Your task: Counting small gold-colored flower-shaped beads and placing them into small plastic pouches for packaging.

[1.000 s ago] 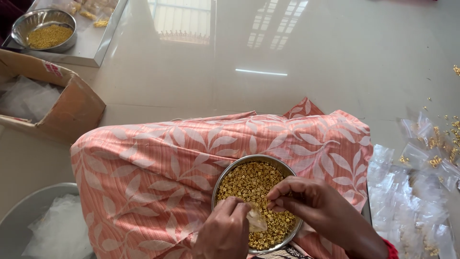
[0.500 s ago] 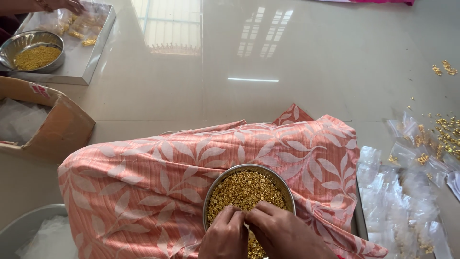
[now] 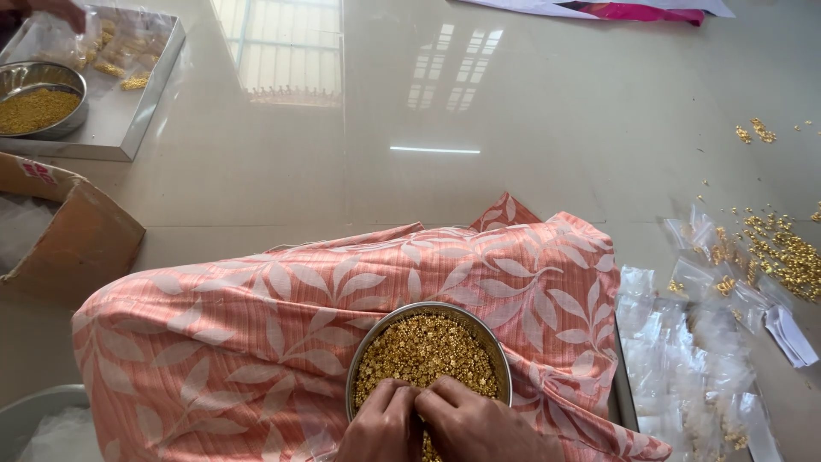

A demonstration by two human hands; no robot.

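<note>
A: What was seen at the bottom centre of the frame?

B: A steel bowl (image 3: pixel 428 359) filled with small golden beads (image 3: pixel 425 351) was set on a peach leaf-print cloth (image 3: pixel 256 334). Both hands were placed at its near rim, the left hand (image 3: pixel 382 425) and the right hand (image 3: pixel 479 423) pressed together, knuckle to knuckle.

A: How were the fingers held?

B: The fingers (image 3: pixel 402 395) of both hands were curled down and bunched into the beads. Whether anything was pinched between them could not be told; the tips were hidden.

A: And around the bowl?

B: At the right of the frame, small clear bags (image 3: pixel 710 376) were spread over the glossy floor (image 3: pixel 479 111), with loose beads scattered among them further up. At the left edge a cardboard box (image 3: pixel 77 235) was seen, and in the lower left corner a grey tub (image 3: pixel 34 411) with white filling. In the upper left a flat tray (image 3: pixel 141 107) was laid out, with a second bowl (image 3: pixel 38 98) of beads in it, and another person's hand (image 3: pixel 56 10) was glimpsed at the very top corner.
</note>
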